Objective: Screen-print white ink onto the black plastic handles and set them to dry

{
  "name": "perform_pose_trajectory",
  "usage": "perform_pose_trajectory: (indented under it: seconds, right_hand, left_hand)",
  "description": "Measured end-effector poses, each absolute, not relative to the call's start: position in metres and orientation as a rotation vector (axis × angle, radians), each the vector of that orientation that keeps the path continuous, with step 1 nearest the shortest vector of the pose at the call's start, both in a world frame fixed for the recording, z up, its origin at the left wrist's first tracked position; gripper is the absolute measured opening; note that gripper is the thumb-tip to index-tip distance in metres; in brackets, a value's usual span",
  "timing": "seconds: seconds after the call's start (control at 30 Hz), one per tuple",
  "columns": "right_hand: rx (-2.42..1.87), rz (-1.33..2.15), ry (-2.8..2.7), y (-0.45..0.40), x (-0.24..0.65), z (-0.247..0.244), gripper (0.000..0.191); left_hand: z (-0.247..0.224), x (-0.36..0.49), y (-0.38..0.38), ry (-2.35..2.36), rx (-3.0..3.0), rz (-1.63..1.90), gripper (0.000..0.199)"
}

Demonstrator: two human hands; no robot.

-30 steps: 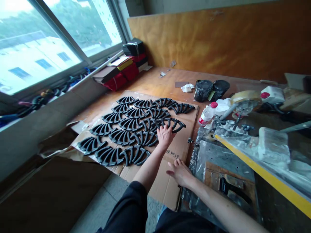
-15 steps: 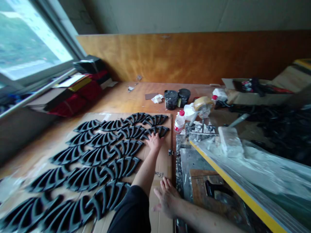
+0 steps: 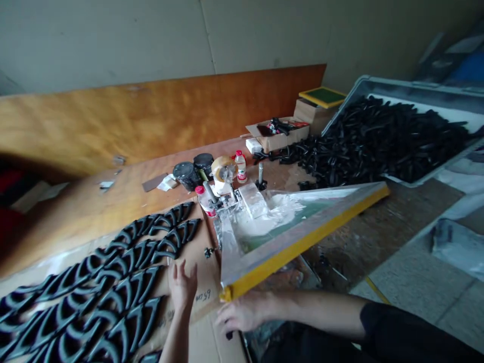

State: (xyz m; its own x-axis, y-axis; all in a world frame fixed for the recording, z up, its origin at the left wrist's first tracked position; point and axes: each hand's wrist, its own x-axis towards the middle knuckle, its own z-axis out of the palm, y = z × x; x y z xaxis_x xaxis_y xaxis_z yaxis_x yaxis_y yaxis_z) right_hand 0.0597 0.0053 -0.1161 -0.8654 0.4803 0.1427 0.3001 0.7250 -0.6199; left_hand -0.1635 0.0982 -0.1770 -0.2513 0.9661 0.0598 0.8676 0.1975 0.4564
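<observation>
My left hand (image 3: pixel 183 285) is held over the cardboard sheet (image 3: pixel 206 264), fingers apart and nothing in them. Beside it lie rows of curved black plastic handles (image 3: pixel 132 254), laid out overlapping on the cardboard. My right hand (image 3: pixel 242 313) is just below the near corner of the screen-printing frame (image 3: pixel 287 259), fingers curled down. A small dark end of what looks like one black handle (image 3: pixel 229 335) shows under its fingertips; the rest is hidden. The frame is tilted up, with white ink and a white block (image 3: pixel 253 200) on its mesh.
Two black tubs (image 3: pixel 188 175), a tape roll (image 3: pixel 224 169) and red-capped bottles (image 3: pixel 240 166) stand behind the frame. To the right, a grey crate (image 3: pixel 419 181) spills a heap of black handles (image 3: pixel 393 136). An open carton (image 3: pixel 285 137) sits by the back board.
The view has swung right. My left hand has drawn back from the rows of handles. My right hand has moved over to the frame's near corner and its fingers have curled.
</observation>
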Motion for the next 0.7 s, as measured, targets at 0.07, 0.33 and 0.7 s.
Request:
perform_pose_trajectory:
  seconds: [0.07, 0.33, 0.7]
  right_hand:
    - [-0.927, 0.968, -2.357, 0.005, 0.111, -0.094, 0.02]
    - [-1.428, 0.645, -2.112, 0.027, 0.239, -0.092, 0.022]
    - [-1.728, 0.554, -2.321, 0.004, 0.238, -0.119, 0.02]
  left_hand:
    - [-0.168, -0.162, 0.081, 2.28, 1.661, 0.564, 0.05]
    - [-0.079, -0.098, 0.063, 1.827, 1.254, 1.168, 0.041]
    - [-0.056, 0.061, -0.033, 1.319, 0.865, 0.497, 0.061]
